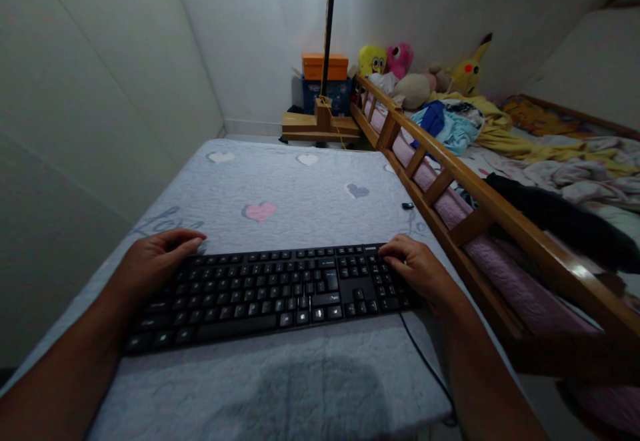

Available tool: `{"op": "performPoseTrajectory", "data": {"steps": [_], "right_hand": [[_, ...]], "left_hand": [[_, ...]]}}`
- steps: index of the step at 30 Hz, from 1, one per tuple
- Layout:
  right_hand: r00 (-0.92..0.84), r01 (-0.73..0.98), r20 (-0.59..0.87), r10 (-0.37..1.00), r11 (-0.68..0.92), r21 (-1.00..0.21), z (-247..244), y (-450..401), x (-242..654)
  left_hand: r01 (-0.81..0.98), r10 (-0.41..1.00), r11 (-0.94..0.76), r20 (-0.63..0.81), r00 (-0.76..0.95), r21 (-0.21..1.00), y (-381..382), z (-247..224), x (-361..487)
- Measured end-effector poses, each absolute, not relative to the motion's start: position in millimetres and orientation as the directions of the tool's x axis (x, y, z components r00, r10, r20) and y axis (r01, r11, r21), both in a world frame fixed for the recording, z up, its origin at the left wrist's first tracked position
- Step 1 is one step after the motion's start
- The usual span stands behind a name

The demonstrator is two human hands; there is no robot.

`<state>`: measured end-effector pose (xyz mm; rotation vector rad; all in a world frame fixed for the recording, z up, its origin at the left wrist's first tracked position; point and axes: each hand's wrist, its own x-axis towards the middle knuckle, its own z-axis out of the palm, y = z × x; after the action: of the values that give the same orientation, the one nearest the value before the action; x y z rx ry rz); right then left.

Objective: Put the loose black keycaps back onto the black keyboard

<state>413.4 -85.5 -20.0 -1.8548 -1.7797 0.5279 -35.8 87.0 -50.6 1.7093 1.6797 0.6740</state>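
A black computer keyboard point(260, 287) lies across the cloth-covered surface in front of me, its space bar on the side nearest me. My left hand point(155, 261) is closed at the keyboard's left end, with thumb and fingers at the far corner. At the opposite end, my right hand point(413, 264) grips the edge beside the number pad, fingers curled. The undersides of both grips are hidden. From the near right edge a black cable point(425, 357) runs down past my right wrist. Beyond the right hand sits a small black object point(407, 206), too small to name.
The light cover point(310, 191) has heart prints. Along the right runs a wooden bed rail point(465, 181), with clothes point(445, 127) and plush toys point(373, 61) behind it. A wooden stand point(323, 124) with a dark pole and an orange box point(325, 66) stand at the back.
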Motion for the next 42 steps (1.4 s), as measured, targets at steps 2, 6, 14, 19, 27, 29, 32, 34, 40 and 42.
{"op": "performPoseTrajectory", "data": {"steps": [2,6,14,19,27,29,32,34,40,42], "right_hand": [[0.059,0.798,0.061,0.996,-0.010,-0.603,-20.4,-85.0,413.1],[0.061,0.799,0.064,0.996,-0.010,-0.601,-19.7,-82.7,409.4],[0.065,0.808,0.083,0.994,-0.004,-0.589,-18.7,-80.6,403.7],[0.076,0.785,0.070,0.995,-0.016,-0.620,-22.0,-79.6,406.5],[0.120,0.761,0.048,0.992,-0.061,-0.646,-23.9,-77.5,406.1],[0.110,0.763,0.050,0.993,-0.052,-0.645,-23.8,-77.8,405.8],[0.097,0.769,0.069,0.993,-0.031,-0.638,-24.4,-77.8,405.4],[0.091,0.780,0.080,0.993,-0.022,-0.626,-25.2,-77.3,405.1],[0.095,0.804,0.096,0.991,-0.020,-0.594,-26.4,-76.8,403.1],[0.110,0.791,0.093,0.990,-0.030,-0.611,-25.5,-77.8,403.1]], "left_hand": [[0.676,0.996,0.012,-0.068,0.056,0.737,87.0,-50.2,-36.5],[0.684,0.995,0.015,-0.078,0.060,0.729,87.4,-50.2,-37.4],[0.660,0.996,0.034,-0.081,0.041,0.750,86.9,-50.9,-34.8],[0.669,0.996,0.030,-0.081,0.045,0.743,86.1,-48.5,-33.4],[0.670,0.996,0.031,-0.081,0.043,0.741,87.9,-50.3,-34.9],[0.672,0.996,0.031,-0.083,0.045,0.740,87.7,-50.5,-34.8],[0.672,0.995,0.037,-0.087,0.041,0.740,86.7,-49.6,-33.9],[0.669,0.996,0.041,-0.087,0.035,0.742,86.1,-49.2,-33.3],[0.657,0.997,0.030,-0.070,0.035,0.753,87.4,-50.5,-34.6],[0.656,0.997,0.019,-0.061,0.042,0.755,87.9,-50.7,-35.3]]}}
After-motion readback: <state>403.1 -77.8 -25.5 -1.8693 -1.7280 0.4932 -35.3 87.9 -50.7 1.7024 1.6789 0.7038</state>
